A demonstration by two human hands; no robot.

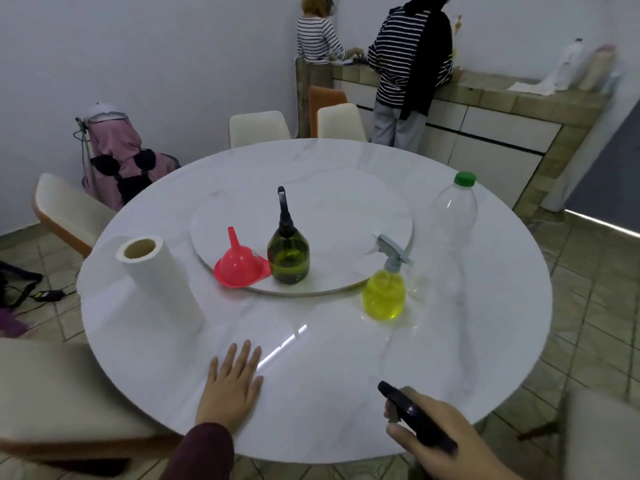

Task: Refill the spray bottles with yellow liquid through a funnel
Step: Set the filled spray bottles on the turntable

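Observation:
A dark green spray bottle (288, 252) with a black head stands on the turntable (346, 216), partly filled. A pink funnel (239, 266) lies upside down to its left. A clear spray bottle (383, 296) full of yellow liquid, with a grey trigger, stands on the table in front of the turntable's right edge. An empty clear plastic bottle (453, 216) with a green cap stands further right. My left hand (230, 388) rests flat on the table near the front edge. My right hand (446, 438) grips a black phone-like device (415, 417) above the table's near right edge.
A paper towel roll (161, 282) stands at the left of the round white table (329, 358). Cream chairs ring the table. Two people in striped tops stand at a tiled counter (485, 98) at the back. A pink bag sits by the left wall.

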